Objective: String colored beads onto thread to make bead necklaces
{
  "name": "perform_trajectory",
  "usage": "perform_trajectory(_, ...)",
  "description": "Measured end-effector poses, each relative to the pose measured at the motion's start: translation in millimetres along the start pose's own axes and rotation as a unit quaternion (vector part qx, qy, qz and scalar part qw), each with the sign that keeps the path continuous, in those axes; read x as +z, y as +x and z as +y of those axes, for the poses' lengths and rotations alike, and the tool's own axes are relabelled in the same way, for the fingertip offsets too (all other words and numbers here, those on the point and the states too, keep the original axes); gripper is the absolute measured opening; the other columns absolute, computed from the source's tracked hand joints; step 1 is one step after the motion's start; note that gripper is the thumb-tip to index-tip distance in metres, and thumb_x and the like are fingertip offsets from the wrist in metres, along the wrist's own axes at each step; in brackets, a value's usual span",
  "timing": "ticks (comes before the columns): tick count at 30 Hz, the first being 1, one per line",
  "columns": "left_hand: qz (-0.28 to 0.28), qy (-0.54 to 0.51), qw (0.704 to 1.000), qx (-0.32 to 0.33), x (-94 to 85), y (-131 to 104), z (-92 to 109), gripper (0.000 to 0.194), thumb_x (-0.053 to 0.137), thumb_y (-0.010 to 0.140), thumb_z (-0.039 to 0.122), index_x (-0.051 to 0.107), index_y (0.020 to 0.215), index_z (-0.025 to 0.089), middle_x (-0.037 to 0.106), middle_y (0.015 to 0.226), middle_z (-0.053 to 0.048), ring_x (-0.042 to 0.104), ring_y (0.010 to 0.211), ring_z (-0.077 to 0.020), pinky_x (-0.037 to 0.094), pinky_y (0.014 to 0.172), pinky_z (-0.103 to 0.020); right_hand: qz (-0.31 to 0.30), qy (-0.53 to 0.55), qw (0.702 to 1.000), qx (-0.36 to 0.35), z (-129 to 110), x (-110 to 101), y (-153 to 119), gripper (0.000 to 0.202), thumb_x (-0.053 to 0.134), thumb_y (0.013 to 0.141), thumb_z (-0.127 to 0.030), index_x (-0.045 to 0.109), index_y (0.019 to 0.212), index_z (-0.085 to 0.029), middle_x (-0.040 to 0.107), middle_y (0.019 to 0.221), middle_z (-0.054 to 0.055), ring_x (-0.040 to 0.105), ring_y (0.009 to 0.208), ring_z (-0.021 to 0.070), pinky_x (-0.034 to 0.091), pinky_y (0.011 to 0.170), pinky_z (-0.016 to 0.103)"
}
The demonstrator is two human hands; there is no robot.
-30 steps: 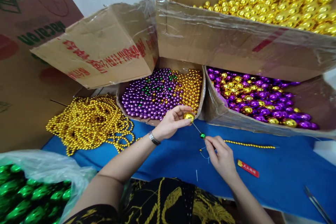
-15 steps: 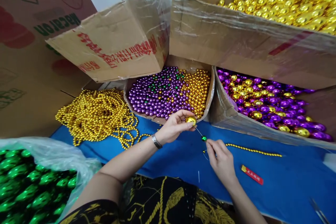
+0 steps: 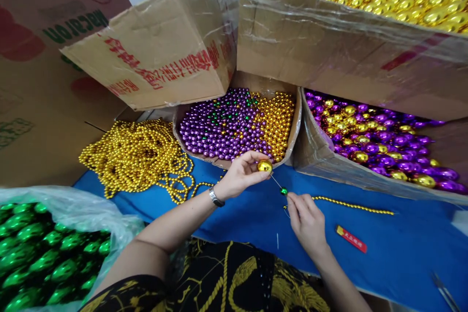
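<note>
Over a blue work surface (image 3: 241,224), we see two bare hands close together. The left hand (image 3: 239,178), with a metal wristband (image 3: 215,197) on its wrist, pinches a large shiny gold bead (image 3: 264,166) between thumb and fingers. The right hand (image 3: 308,222), lower and to the right, has thumb and fingertips pressed together on a thin strand (image 3: 277,183); we cannot tell whether it is wire, needle or thread. The strand slants up to the gold bead, and a small green bead (image 3: 284,191) sits on it just beside the right fingertips.

Behind the hands, we find an open carton (image 3: 293,148) of small beads, mostly purple with some green, and gold on its right side. The gold bead is held at this carton's near edge. To its right, another carton (image 3: 321,163) holds larger purple and gold beads; above, a big carton (image 3: 329,58) holds gold ones.

On the surface we see a heap of gold bead chains (image 3: 133,156) at left, and a short gold string (image 3: 354,204) and a red packet (image 3: 351,239) at right. At lower left, a clear plastic bag (image 3: 126,229) holds large green beads.
</note>
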State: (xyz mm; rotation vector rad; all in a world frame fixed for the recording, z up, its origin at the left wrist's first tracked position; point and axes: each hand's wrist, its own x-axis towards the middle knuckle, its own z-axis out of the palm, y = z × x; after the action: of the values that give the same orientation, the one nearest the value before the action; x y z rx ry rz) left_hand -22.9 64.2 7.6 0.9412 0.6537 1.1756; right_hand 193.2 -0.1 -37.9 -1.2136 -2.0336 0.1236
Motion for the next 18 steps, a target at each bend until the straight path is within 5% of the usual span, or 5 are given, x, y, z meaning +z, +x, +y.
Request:
perform_trajectory(6,-0.038,-0.036,0.998,-0.027,-0.9,-2.8,4.5,0.037,0.081,0.074,0.02,0.064,0.107,0.015,0.067,0.11,-0.009,0.068,0.088,-0.0159,0.06,0.079,-0.032,-0.05,0.11,0.992,0.047,0.9,-3.2,2.6,0.012,0.054,0.095,-0.015,0.063,0.101,-0.018,0.061,0.083,0.002,0.061,0.074,0.0105,0.049,0.068,0.02)
perform_trajectory(14,-0.011,-0.059,0.997,-0.058,-2.2,-4.0,4.4,0.036,0.08,0.075,0.018,0.065,0.107,0.016,0.066,0.109,-0.008,0.068,0.089,-0.0164,0.06,0.075,-0.03,0.003,0.03,0.999,0.017,-0.8,-3.9,-0.7,0.017,0.055,0.094,-0.015,0.066,0.107,-0.017,0.061,0.084,0.003,0.061,0.073,0.0115,0.049,0.07,0.022)
perform_trajectory(18,0.002,-0.07,0.994,-0.082,-4.0,-4.1,3.5,0.037,0.079,0.076,0.023,0.065,0.109,0.016,0.067,0.104,-0.008,0.068,0.086,-0.0166,0.06,0.074,-0.031,-0.077,0.133,0.985,0.081,-3.2,-5.7,1.5,0.015,0.053,0.096,-0.019,0.066,0.103,-0.02,0.063,0.083,0.002,0.062,0.074,0.0108,0.05,0.067,0.02)
